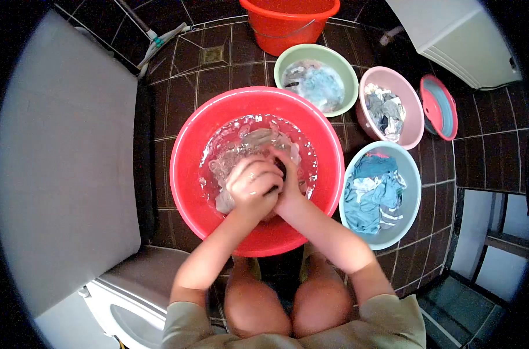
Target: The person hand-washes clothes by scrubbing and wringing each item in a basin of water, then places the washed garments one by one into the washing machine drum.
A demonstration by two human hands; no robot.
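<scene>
Left hand (254,181) and right hand (289,177) clamp together on a dark item (281,167), its shape mostly hidden by fingers, at the centre of a round, glossy red basin (186,168). Crumpled pale cloth (264,138) blurs beneath rippled water. At twelve o'clock, a smooth bucket (279,41) is cut off by the frame.

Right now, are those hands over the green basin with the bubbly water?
No, the left hand and right hand are together over the big red basin, and the green basin stands beyond it.
</scene>
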